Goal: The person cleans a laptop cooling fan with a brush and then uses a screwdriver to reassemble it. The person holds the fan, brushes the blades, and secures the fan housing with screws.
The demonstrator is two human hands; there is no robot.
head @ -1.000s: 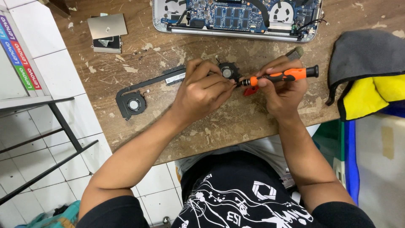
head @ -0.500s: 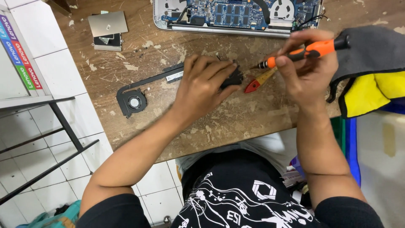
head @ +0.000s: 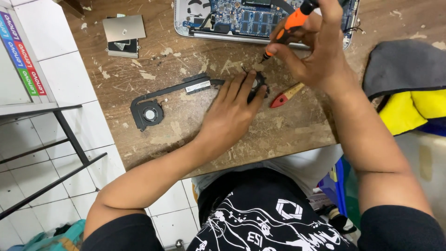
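A black laptop cooling assembly lies on the worn wooden table (head: pixel 288 132): one round fan (head: pixel 147 114) at its left end, a thin black heat pipe (head: pixel 186 88) running right to a second fan (head: pixel 258 84). My left hand (head: pixel 232 114) rests flat on the table with its fingertips on that second fan. My right hand (head: pixel 316 51) is raised above and beyond it, gripping an orange-and-black screwdriver (head: pixel 290 25) whose tip points down-left, just above the fan. An opened laptop (head: pixel 223 21) with its blue circuit board exposed lies at the table's far edge.
A small red-and-tan pry tool (head: pixel 285 96) lies right of the fan. A grey square trackpad part (head: pixel 123 32) sits at the far left of the table. Grey and yellow cloth (head: pixel 409 88) covers the right end. A black metal rack (head: pixel 55 144) stands on white tiles at left.
My right hand has lifted the screwdriver up and away from the fan toward the laptop, turning it from level to steeply tilted. My left hand has flattened over the fan.
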